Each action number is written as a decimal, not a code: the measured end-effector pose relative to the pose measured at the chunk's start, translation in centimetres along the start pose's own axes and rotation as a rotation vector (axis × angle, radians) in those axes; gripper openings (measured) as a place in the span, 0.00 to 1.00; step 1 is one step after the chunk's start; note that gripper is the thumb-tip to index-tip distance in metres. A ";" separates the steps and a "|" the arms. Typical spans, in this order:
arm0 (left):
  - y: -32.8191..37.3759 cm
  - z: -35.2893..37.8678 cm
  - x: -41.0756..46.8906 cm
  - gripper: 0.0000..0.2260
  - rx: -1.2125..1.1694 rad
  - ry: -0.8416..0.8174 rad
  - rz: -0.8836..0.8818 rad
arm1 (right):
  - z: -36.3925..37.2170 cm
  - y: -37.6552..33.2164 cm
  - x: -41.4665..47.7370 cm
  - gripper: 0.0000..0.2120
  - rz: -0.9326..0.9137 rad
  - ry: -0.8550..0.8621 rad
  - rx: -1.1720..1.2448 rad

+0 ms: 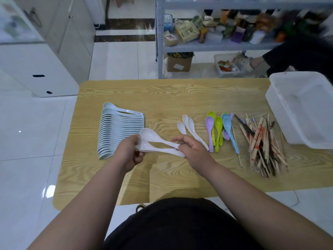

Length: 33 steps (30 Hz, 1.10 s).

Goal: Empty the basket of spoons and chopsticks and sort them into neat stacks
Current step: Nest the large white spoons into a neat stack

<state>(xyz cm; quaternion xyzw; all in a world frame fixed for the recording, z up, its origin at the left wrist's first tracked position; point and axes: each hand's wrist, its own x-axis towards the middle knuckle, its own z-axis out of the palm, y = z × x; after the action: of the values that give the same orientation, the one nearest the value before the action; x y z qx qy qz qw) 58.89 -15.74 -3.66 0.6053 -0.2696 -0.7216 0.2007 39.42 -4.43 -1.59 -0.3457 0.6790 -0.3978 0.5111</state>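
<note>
A long row of nested pale blue-white spoons point(120, 130) lies at the table's left. Just to its right, my left hand point(130, 152) grips the bowl ends of a small stack of white spoons point(158, 144). My right hand point(192, 150) pinches the handle ends of the same stack. Three loose white spoons point(189, 129) lie right of my hands. Further right are several coloured spoons point(219, 131) in purple, green and blue. A heap of chopsticks point(263, 143) lies beyond them. The white plastic basket point(281, 98) stands at the table's right edge.
The wooden table point(162, 94) has bare surface at its far side and near me. Behind it stands a metal shelf point(160, 47) with boxes and packets, a cardboard box point(178, 63) on the floor, and another person's leg point(281, 56) at the right. White cabinets point(45, 69) line the left.
</note>
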 end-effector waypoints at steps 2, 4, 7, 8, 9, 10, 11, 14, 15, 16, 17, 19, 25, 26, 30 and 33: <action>-0.1 -0.4 -0.7 0.14 -0.007 -0.017 -0.021 | 0.7 0.0 -0.6 0.14 -0.020 0.015 0.089; -0.2 -1.1 -1.2 0.15 -0.019 -0.018 -0.054 | 1.3 0.1 -1.1 0.15 -0.045 -0.002 0.150; -0.4 -2.2 -1.6 0.13 -0.061 -0.055 -0.070 | 2.2 -0.3 -1.9 0.14 -0.040 -0.023 0.156; -0.4 -2.6 -1.8 0.12 -0.082 -0.077 -0.070 | 2.5 -0.4 -2.0 0.14 -0.028 -0.014 0.163; -0.4 -2.8 -2.1 0.10 -0.106 -0.104 -0.071 | 2.8 -0.4 -2.1 0.14 -0.016 -0.005 0.167; -0.5 -3.0 -2.5 0.09 -0.132 -0.131 -0.074 | 3.0 -0.3 -2.2 0.15 0.000 0.004 0.168; -0.6 -3.2 -2.8 0.07 -0.152 -0.161 -0.077 | 3.2 -0.4 -2.4 0.15 0.016 0.006 0.168; -0.9 -3.5 -3.5 0.10 -0.154 -0.210 -0.055 | 3.7 -0.3 -3.0 0.14 0.032 0.009 0.124; -1.0 -3.5 -3.7 0.10 -0.145 -0.216 -0.044 | 3.8 -0.3 -3.2 0.14 0.033 0.014 0.107; -1.1 -3.5 -4.0 0.10 -0.135 -0.217 -0.032 | 4.0 -0.5 -3.5 0.14 0.038 0.017 0.088; -1.2 -3.4 -4.2 0.10 -0.127 -0.212 -0.020 | 4.1 -0.6 -3.7 0.15 0.044 0.016 0.067; -1.3 -3.1 -4.6 0.10 -0.125 -0.183 0.014 | 4.2 -0.8 -4.0 0.16 0.048 0.008 0.032; -1.1 -3.1 -4.9 0.16 -0.162 -0.094 0.025 | 4.5 -0.9 -4.6 0.08 -0.012 -0.100 -0.041; -1.1 -3.1 -4.9 0.18 -0.206 -0.097 0.019 | 4.5 -0.8 -4.6 0.08 -0.019 -0.110 -0.041; -0.7 -2.7 -4.9 0.22 -0.498 -0.113 -0.013 | 4.9 -0.9 -4.6 0.10 -0.039 -0.153 -0.085; -0.2 -2.3 -5.0 0.19 -0.602 -0.102 -0.023 | 5.1 -0.9 -4.6 0.15 -0.043 -0.175 -0.144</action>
<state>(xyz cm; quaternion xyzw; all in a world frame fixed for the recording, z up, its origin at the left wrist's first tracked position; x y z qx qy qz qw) 62.07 -12.81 -0.21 0.4847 -0.0466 -0.8007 0.3490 45.50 -1.74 0.38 -0.4295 0.6510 -0.3271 0.5336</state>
